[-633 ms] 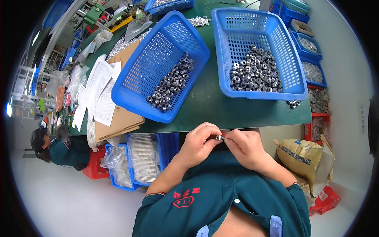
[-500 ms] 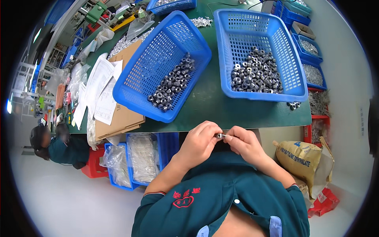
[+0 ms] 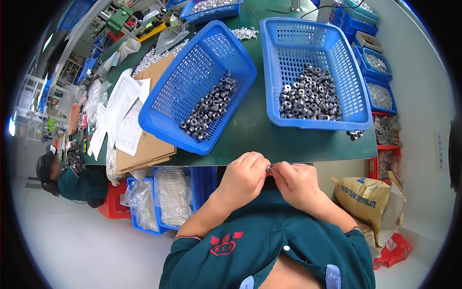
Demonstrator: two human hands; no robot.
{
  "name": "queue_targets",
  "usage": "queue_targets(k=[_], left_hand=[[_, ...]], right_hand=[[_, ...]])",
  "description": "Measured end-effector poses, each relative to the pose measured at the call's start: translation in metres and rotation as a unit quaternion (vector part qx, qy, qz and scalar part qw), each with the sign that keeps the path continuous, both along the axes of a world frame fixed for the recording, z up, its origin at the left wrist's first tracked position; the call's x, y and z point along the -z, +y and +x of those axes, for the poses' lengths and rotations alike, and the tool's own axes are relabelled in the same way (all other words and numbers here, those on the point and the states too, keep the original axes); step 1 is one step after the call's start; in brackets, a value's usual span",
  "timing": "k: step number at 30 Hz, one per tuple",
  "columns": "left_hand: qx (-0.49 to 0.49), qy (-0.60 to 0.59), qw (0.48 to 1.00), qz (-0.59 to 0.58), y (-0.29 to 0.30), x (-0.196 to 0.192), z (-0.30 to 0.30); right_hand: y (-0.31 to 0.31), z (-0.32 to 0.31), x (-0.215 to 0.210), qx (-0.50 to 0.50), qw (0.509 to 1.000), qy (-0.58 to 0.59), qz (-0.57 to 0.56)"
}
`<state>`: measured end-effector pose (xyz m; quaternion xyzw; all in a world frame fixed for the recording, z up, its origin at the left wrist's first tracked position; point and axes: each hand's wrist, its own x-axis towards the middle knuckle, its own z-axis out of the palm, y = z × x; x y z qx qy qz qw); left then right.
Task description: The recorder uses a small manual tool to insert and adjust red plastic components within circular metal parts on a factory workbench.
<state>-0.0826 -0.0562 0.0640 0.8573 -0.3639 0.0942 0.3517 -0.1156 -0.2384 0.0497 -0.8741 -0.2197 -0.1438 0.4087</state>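
Note:
At the near edge of the green table, my left hand point(image 3: 244, 177) is closed with thumb and fingers pinched round a small round metal part point(image 3: 268, 168), mostly hidden by the fingertips. My right hand point(image 3: 299, 185) is closed too and meets the left one at that part. A thin, pin-like metal piece shows at its fingertips; its far end is hidden. Beyond my hands stand two blue perforated baskets. The left basket point(image 3: 161, 126) is set at an angle, and the right basket point(image 3: 317, 124) lies straighter. Both hold many dark and silvery ring-shaped metal parts point(image 3: 310, 96).
Cardboard sheets point(image 3: 144, 156) and printed papers point(image 3: 126, 120) lie left of the baskets. A few loose rings point(image 3: 355, 135) sit by the right basket. Blue bins point(image 3: 375, 67) are stacked at right, above a yellow-brown sack point(image 3: 361, 195). Another person point(image 3: 79, 180) is at far left.
My right hand has come in closer to the left, and the round metal part is now more covered by my fingers. The view has shifted slightly, so the baskets appear lower.

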Motion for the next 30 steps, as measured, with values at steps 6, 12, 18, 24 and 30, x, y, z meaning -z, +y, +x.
queue_targets(k=[6, 12, 18, 24, 30], left_hand=[[0.023, -0.054, 0.993, 0.104, -0.015, -0.017, 0.007], [0.043, -0.189, 0.977, 0.093, -0.042, -0.059, 0.037], [0.068, -0.194, 0.971, 0.121, -0.100, -0.041, 0.116], [0.010, -0.064, 0.947, 0.316, -0.153, -0.005, 0.150], [-0.090, -0.215, 0.972, -0.023, -0.079, -0.025, 0.117]], right_hand=[[-0.009, 0.001, -0.013, 0.009, 0.989, -0.081, -0.122], [-0.033, 0.000, -0.016, 0.071, 0.987, 0.032, 0.143], [-0.036, -0.015, -0.005, 0.101, 0.977, 0.105, 0.155], [-0.037, -0.026, 0.013, 0.109, 0.958, 0.192, 0.185], [-0.041, -0.021, 0.017, 0.097, 0.957, 0.200, 0.189]])
